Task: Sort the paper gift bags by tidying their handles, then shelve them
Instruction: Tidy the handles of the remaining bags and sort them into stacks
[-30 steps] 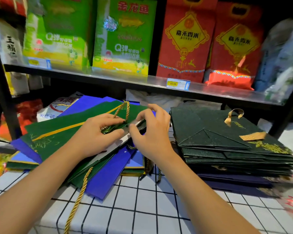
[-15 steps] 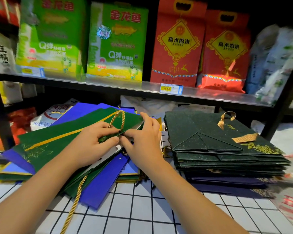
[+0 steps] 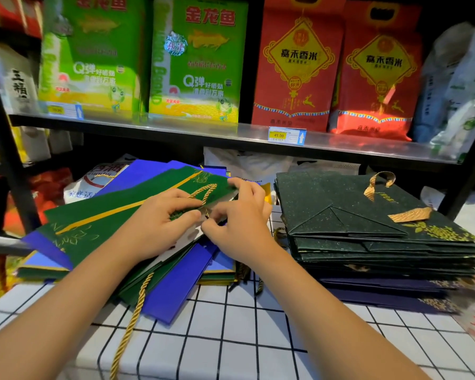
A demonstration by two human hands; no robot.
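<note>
Left hand (image 3: 159, 215) curled on the mouth end of the top flat green paper gift bag with a gold stripe (image 3: 115, 212), thumb and fingers pinching its edge just under the loop of twisted gold cord handle (image 3: 203, 194). Right hand (image 3: 239, 215) touching it from three o'clock, fingers bent around the same bag edge, thumb and forefinger nipping something small at the seam; whether cord or paper, cannot tell. That bag topmost on the fanned pile of green and blue flat bags (image 3: 176, 283), on the white cloth with black grid lines (image 3: 231, 338).

Risks, as judgement: cord tugged too hard and torn from its paper eyelet; fanned pile sliding toward six o'clock, already overhanging unevenly; second loose gold cord (image 3: 132, 319) trailing toward seven o'clock, off the cloth edge, liable to snag a forearm and drag bags down; neat stack of dark green glittered bags (image 3: 368, 223) at three o'clock close enough to be nudged by the right elbow.

Counts: two hands; two gold cords in clear view; two piles of bags, single bags too overlapped to count; one gold ribbon handle (image 3: 379, 182) standing up on the dark stack at two o'clock. On the metal shelf (image 3: 203, 135) at twelve o'clock: two green rice packs (image 3: 198, 58), two red rice packs (image 3: 299, 64), one yellow price tag (image 3: 285, 135).
</note>
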